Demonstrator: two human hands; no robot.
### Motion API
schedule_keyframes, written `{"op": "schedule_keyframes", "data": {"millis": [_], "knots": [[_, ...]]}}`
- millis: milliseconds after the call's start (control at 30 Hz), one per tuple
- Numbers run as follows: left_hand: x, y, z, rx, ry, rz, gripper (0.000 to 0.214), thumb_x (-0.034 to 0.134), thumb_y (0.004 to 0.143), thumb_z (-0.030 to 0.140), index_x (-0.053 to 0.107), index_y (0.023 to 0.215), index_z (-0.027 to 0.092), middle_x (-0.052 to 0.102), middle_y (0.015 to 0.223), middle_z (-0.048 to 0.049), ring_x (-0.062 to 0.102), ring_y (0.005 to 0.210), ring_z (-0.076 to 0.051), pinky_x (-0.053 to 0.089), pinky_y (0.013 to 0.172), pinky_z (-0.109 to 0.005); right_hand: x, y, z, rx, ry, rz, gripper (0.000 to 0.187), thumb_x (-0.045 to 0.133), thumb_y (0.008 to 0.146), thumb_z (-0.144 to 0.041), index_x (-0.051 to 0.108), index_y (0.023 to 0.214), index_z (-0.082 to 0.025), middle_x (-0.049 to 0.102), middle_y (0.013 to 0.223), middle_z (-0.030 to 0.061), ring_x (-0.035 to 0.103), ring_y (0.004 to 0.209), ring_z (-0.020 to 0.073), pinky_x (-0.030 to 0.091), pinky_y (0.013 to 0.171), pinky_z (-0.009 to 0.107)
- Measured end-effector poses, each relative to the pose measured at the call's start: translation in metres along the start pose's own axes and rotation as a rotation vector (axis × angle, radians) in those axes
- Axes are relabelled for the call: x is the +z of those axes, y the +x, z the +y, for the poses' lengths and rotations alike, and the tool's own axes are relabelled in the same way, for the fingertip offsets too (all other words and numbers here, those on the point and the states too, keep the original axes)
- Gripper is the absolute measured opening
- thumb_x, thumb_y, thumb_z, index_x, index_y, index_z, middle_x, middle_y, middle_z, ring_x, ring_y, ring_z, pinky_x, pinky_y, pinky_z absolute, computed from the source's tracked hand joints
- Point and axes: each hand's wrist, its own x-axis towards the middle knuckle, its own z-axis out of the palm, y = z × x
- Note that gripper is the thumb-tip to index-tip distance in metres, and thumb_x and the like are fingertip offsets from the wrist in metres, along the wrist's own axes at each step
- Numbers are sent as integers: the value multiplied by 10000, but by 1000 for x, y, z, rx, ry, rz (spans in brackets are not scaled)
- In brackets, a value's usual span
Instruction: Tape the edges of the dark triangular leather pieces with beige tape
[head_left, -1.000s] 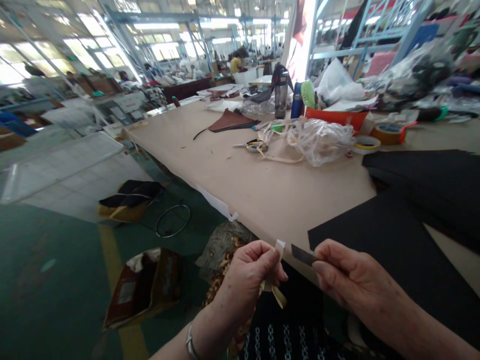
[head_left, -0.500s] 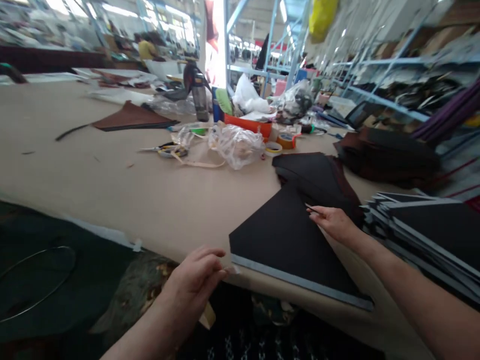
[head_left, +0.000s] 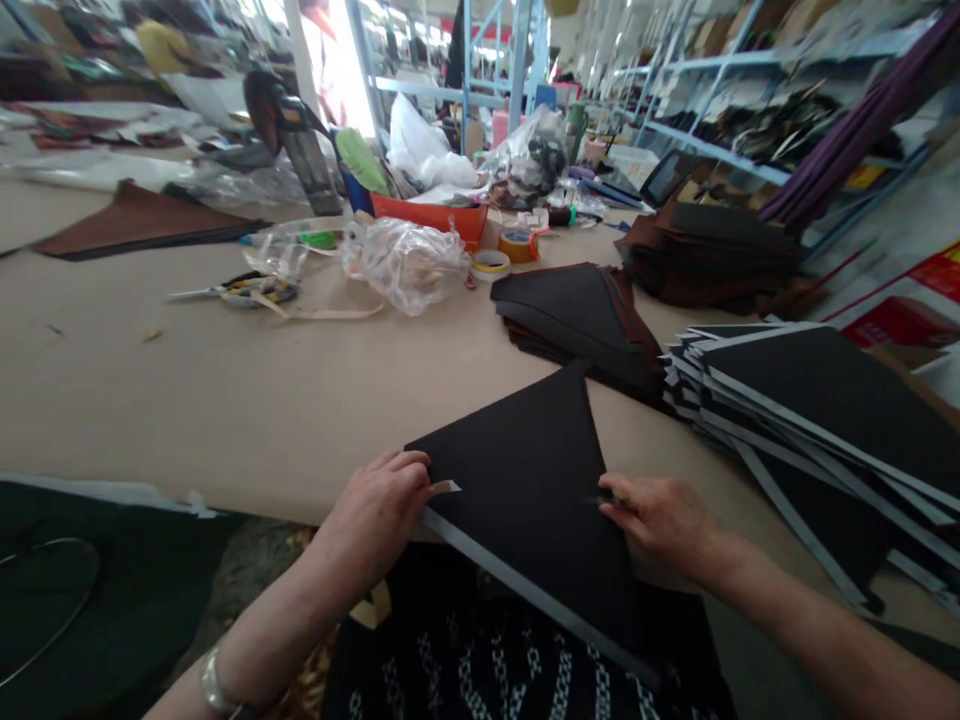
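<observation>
A black, roughly triangular panel [head_left: 525, 460] with a grey strip along its near edge lies partly on the table and hangs over the front edge. My left hand [head_left: 386, 500] is closed at its left corner, thumb and fingers pinched there. A short pale strip [head_left: 446, 487] sticks out from between those fingers. At the panel's right edge my right hand [head_left: 660, 520] is closed, pinching a thin dark tool [head_left: 596, 499] whose tip lies over the panel; its kind is too blurred to tell.
Right of the panel lies a stack of black panels with grey edges [head_left: 817, 400]. Behind are dark and brown cut pieces [head_left: 577, 310] and a folded pile [head_left: 705, 255]. Scissors [head_left: 255, 288], a clear plastic bag [head_left: 409, 262] and tape rolls [head_left: 517, 245] sit farther back on the table [head_left: 225, 400].
The panel has turned and shifted toward me over the table edge. My left hand has come onto its left corner; my right hand has moved nearer along its right edge. The view has swung right.
</observation>
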Motion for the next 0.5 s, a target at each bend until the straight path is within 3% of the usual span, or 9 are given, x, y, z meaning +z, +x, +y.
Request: {"op": "schedule_keyframes", "data": {"millis": [133, 200, 333, 433, 500], "knots": [[3, 13, 0, 3, -19, 59, 315, 421, 926, 322, 530, 675, 166, 600, 823, -51, 547, 801, -179, 462, 761, -330, 5, -34, -18, -72, 19, -45, 211, 564, 869, -220, 601, 1076, -210, 712, 881, 32, 685, 785, 209, 468, 658, 288], [5, 21, 0, -16, -12, 95, 341, 408, 927, 341, 519, 655, 167, 571, 758, -42, 530, 745, -166, 450, 715, -309, 7, -37, -26, -69, 3, -58, 189, 636, 813, -207, 597, 999, -202, 701, 826, 15, 680, 744, 200, 455, 621, 270], [6, 29, -1, -59, 0, 128, 366, 415, 921, 365, 510, 628, 168, 555, 728, -43, 520, 716, -168, 436, 701, -309, 17, -31, -44, -176, -38, -16, 361, 758, 691, -210, 568, 998, -190, 690, 843, 23, 665, 742, 207, 456, 610, 265], [7, 28, -3, -65, -16, 147, 339, 429, 911, 341, 510, 631, 170, 559, 742, -42, 528, 731, -172, 436, 713, -311, 31, -27, -58, -295, -169, 16, 264, 681, 718, -104, 575, 948, -183, 684, 818, 44, 659, 719, 214, 458, 602, 276], [8, 25, -4, -68, -31, 138, 322, 431, 908, 330, 512, 639, 172, 564, 757, -42, 537, 739, -171, 441, 723, -308, 46, -25, -64, -296, -216, -41, 227, 616, 720, -64, 583, 921, -165, 686, 765, 67, 655, 653, 216, 445, 546, 273]]}}
